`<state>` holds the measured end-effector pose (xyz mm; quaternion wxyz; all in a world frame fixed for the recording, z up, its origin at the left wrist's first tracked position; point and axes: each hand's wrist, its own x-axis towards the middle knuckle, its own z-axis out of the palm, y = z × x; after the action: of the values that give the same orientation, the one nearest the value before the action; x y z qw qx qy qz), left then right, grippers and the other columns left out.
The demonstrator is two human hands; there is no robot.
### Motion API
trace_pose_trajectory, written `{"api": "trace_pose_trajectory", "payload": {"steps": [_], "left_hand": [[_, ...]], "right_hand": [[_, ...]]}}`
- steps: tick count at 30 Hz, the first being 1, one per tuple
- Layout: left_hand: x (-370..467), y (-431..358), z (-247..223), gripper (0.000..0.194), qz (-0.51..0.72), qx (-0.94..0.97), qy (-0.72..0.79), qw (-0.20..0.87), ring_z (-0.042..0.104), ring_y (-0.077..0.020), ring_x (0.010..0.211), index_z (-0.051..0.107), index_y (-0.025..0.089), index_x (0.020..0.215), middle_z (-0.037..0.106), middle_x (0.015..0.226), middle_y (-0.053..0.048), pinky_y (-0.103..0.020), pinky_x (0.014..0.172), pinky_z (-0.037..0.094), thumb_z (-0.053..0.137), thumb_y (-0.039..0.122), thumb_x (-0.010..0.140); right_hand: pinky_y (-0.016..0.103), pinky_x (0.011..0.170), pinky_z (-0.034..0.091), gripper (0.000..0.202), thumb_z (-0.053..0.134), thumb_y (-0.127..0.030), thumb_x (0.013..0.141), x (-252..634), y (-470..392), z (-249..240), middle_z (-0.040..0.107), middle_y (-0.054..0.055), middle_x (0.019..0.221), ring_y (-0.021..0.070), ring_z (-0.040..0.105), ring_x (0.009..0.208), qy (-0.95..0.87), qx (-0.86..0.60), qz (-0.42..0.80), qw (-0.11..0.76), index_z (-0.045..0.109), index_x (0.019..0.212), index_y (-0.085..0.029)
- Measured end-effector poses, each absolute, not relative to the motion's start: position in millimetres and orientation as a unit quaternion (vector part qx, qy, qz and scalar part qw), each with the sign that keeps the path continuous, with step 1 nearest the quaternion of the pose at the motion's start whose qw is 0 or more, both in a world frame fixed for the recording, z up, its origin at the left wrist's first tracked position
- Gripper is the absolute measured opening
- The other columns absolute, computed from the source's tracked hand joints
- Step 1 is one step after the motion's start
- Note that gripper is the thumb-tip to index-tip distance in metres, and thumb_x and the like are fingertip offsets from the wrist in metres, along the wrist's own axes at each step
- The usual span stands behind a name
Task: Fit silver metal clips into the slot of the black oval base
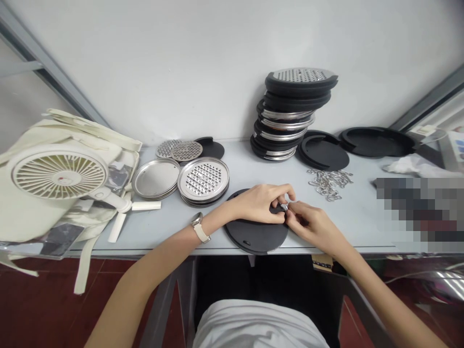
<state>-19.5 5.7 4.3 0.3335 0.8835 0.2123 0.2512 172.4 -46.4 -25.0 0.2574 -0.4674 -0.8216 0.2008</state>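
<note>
In front of me on the bench lies a flat black round plate (258, 238), with a small slot near its front edge. My left hand (261, 203) rests over its far right part, fingers bent and closed on a dark part at the rim. From the right, my right hand (312, 223) meets it, thumb and forefinger pinched at a small shiny metal clip (284, 207). The fingers cover most of the clip, so its shape is hidden. Beyond my right hand is a pile of loose metal clips (329, 182).
Left of the plate stand stacked metal grater discs (205, 180) and plain metal discs (156, 178). A tall leaning stack of black holders and discs (290, 121) is at the wall. More black holders (324, 151) lie right. A white fan (60, 171) rests on a cream bag (32, 212).
</note>
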Motion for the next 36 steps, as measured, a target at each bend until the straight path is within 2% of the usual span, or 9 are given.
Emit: {"api": "trace_pose_trajectory", "payload": {"steps": [5,14,17,36], "left_hand": [[-19.5,6.6,2.3,0.034,0.254,0.888,0.207,0.323,0.056,-0.0112,0.071,0.051,0.02,0.103,0.06,0.083,0.001,-0.022,0.067,0.044,0.059,0.015,0.071],[-18.5,4.8,3.3,0.028,0.259,0.892,0.21,0.305,0.054,-0.0105,0.071,0.052,0.019,0.099,0.058,0.093,-0.002,-0.023,0.069,0.045,0.057,0.013,0.072],[-18.0,4.5,3.2,0.029,0.256,0.893,0.214,0.303,0.054,-0.0111,0.071,0.052,0.02,0.099,0.058,0.09,-0.001,-0.023,0.07,0.045,0.058,0.013,0.071],[-18.8,8.2,0.3,0.035,0.248,0.88,0.221,0.339,0.056,-0.0096,0.069,0.052,0.02,0.102,0.062,0.085,0.002,-0.02,0.066,0.044,0.062,0.015,0.069]], "right_hand": [[0.023,0.049,0.034,0.026,0.042,-0.021,0.087,173.2,-47.5,-24.6,0.043,-0.003,0.058,0.0107,0.042,0.05,-0.816,-0.475,0.203,0.259,0.037,0.062,-0.021],[0.024,0.053,0.037,0.025,0.039,-0.027,0.094,173.3,-43.7,-27.8,0.051,0.0,0.063,0.0125,0.048,0.053,-0.825,-0.467,0.203,0.245,0.048,0.071,-0.02],[0.025,0.055,0.038,0.025,0.039,-0.027,0.094,173.5,-43.4,-27.3,0.053,0.001,0.064,0.0132,0.05,0.055,-0.828,-0.462,0.202,0.245,0.05,0.073,-0.019],[0.024,0.05,0.036,0.026,0.043,-0.026,0.089,172.4,-45.1,-25.7,0.048,-0.001,0.059,0.0124,0.045,0.051,-0.819,-0.47,0.207,0.254,0.045,0.064,-0.021]]}}
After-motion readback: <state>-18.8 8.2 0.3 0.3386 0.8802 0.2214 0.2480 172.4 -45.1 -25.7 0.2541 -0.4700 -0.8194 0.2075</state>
